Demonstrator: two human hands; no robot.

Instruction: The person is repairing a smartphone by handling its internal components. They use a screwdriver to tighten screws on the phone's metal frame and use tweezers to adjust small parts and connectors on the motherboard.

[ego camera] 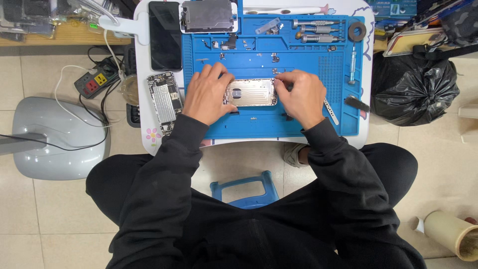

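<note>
A silver phone housing [251, 92] lies flat on the blue work mat [298, 65], its inner side up. My left hand [206, 94] grips its left end, fingers curled over the edge. My right hand [298, 94] holds the right end, fingertips pinched at the upper right corner; whether a small tool sits in those fingers is hidden. Both black sleeves reach in from below.
A second stripped phone body [164, 99] lies left of the mat, a black screen panel [165, 35] above it, another opened phone [207, 16] at the top. Screwdrivers [318, 31], a tape roll [356, 31], a metal pry tool [330, 110]. Power strip [96, 82] and black bag [416, 89] on the floor.
</note>
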